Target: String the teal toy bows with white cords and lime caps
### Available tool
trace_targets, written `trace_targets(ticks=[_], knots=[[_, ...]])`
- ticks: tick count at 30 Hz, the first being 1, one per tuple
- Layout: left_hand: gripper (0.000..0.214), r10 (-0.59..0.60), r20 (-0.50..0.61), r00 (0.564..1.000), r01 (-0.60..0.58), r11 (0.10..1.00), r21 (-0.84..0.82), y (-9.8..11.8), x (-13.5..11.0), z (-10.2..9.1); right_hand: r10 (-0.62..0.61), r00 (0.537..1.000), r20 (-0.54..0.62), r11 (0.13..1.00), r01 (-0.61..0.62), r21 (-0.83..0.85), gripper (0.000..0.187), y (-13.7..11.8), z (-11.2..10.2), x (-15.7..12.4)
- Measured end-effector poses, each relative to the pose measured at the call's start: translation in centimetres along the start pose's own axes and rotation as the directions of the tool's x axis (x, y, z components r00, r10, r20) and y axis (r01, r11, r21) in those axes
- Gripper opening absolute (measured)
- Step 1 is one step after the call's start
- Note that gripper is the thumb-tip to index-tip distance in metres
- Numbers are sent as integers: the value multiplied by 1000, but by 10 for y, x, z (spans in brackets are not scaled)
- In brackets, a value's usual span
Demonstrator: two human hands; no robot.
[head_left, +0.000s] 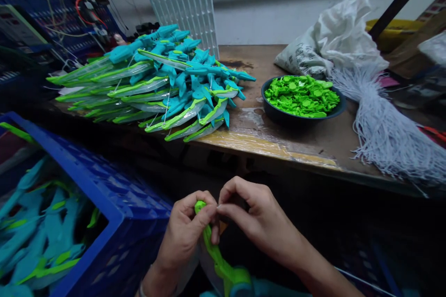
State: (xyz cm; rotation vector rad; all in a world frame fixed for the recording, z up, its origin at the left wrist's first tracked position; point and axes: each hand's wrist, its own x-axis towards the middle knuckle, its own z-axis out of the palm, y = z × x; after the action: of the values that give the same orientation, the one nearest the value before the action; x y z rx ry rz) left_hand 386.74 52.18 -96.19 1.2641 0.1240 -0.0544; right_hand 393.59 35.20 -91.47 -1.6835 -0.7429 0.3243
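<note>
My left hand [191, 227] is closed around the tip of a green and teal plastic toy bow [223, 267], low in the middle of the view. The bow's teal body runs off the bottom edge. Thumb and forefinger of my right hand [247, 209] pinch together right beside that tip, touching my left fingers. A tiny pale bit shows at the pinch and looks like the end of a string; most of it is hidden. Another stretch of white string [362, 280] crosses the dark area under my right forearm.
Stacked toy bows [167, 83] cover the left of the wooden table [244, 141]. A dark bowl [303, 123] holds small green plastic parts [301, 95]. Right of it lie a bundle of white strings [390, 130] and a white sack [331, 37]. At lower left, a blue crate [114, 213] contains more bows.
</note>
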Motion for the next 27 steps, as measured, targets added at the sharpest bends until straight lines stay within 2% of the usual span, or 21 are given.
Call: trace_targets(ticks=[3, 6, 9, 12, 15, 18, 20, 22, 24, 27], knots=[[29, 12, 29, 1000, -10, 999, -50, -1, 1, 1, -120, 990, -78, 991, 115, -67, 16, 4, 4, 1], [30, 3, 15, 1000, -1, 991, -134, -7, 2, 3, -259, 957, -133, 958, 237, -161, 16, 9, 13, -4], [28, -10, 7, 1000, 11, 984, -175, -12, 2, 6, -292, 934, -204, 950, 258, -177, 17, 13, 23, -12], [27, -18, -7, 1000, 17, 982, -189, -14, 1, 9, -238, 936, -258, 968, 208, -141, 15, 14, 31, -17], [28, -32, -34, 999, 24, 981, -193, -12, 1, 11, -75, 970, -230, 993, 95, 77, 15, 14, 35, -18], [34, -22, -32, 999, 15, 983, -184, -11, 1, 12, 91, 987, -133, 925, -34, 379, 16, 14, 35, -19], [36, -21, -23, 1000, 17, 984, -176, -11, 1, 12, 127, 987, -95, 878, -67, 474, 16, 14, 34, -19], [35, -26, -20, 999, 23, 986, -165, -11, 1, 13, 127, 989, -80, 861, -70, 503, 17, 13, 32, -20], [34, -33, -26, 999, 29, 988, -153, -10, 2, 13, 124, 988, -91, 884, -68, 462, 17, 13, 32, -21], [33, -57, -61, 996, 49, 989, -137, -9, 1, 14, 68, 984, -165, 970, -26, 244, 8, 13, 33, -20]])
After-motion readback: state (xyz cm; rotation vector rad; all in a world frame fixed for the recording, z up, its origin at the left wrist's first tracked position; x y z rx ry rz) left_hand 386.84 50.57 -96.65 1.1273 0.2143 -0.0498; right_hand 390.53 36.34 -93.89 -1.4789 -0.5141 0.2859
